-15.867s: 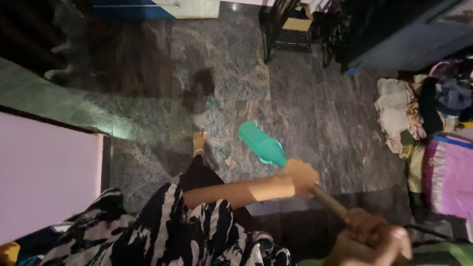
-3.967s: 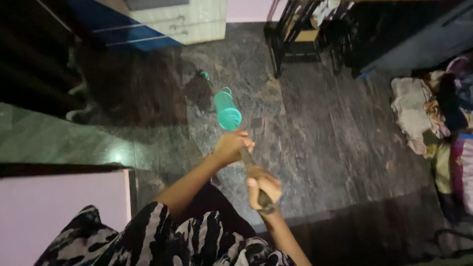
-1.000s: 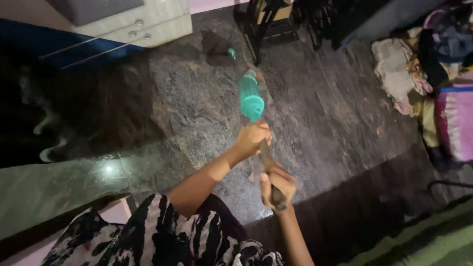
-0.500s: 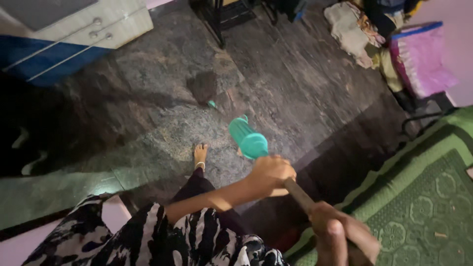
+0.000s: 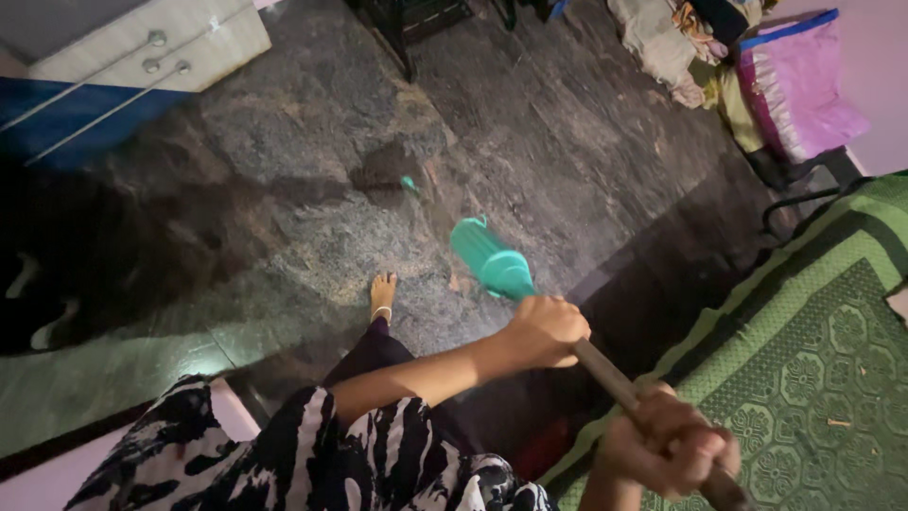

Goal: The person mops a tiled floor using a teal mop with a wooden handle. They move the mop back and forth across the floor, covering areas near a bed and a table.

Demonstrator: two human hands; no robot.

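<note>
Two hands grip one long broom: the left hand (image 5: 547, 331) is wrapped tight around the dark handle (image 5: 605, 374) partway down its length, and the right hand (image 5: 670, 447) is closed in a fist around the handle's upper end, close to the camera and somewhat blurred. The handle slopes from lower right up toward the middle of the view, where it meets the broom's teal plastic collar (image 5: 492, 260). Beyond the collar the dark bristles (image 5: 388, 170) spread out low over the grey stone floor (image 5: 558, 123), with a small teal band showing near them; whether the bristles touch the floor cannot be told for sure. The person's bare foot (image 5: 382, 293) stands on the floor just to the left of the collar, and a black-and-white patterned garment (image 5: 312, 454) fills the bottom of the view. A green patterned mat (image 5: 823, 360) lies to the right, under the right hand. Farther off, a pale drawer unit (image 5: 142, 47) with round knobs sits at the upper left, above a blue panel (image 5: 66, 118), and a pile of clothes (image 5: 681, 43) with a pink fabric piece (image 5: 804, 85) lies at the upper right.
</note>
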